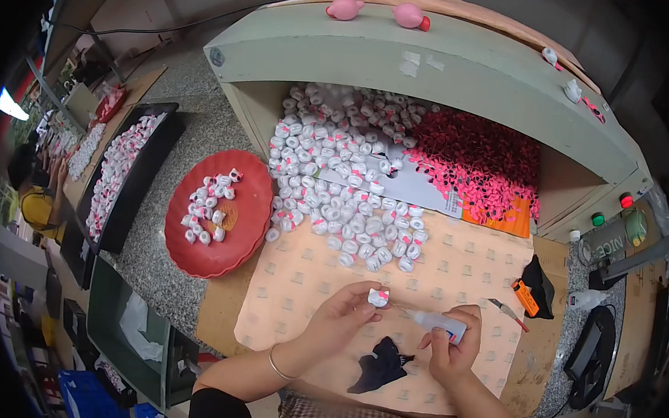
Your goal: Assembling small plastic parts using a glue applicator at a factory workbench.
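At the tabletop (184,292), the left hand (341,317) pinches a small white toy piece with pink marks (378,297) in its fingers, while the right hand (452,346) grips a small clear glue bottle (438,323), nozzle aimed at the piece. Beyond the fingers lie a heap of white pieces (336,178) and pink parts (479,164); left of them sits a red plate (242,243), and a dark cloth (382,365) lies just below.

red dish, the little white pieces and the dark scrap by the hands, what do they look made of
Red dish: likely plastic, going by its even colour, moulded scalloped rim and dull sheen. Small white pieces, like the one in the left hand: probably moulded plastic or resin, smooth and slightly glossy with red marks. Dark scrap: looks like cloth, limp, crumpled and matte. The small bottle in the right hand looks like translucent soft plastic.
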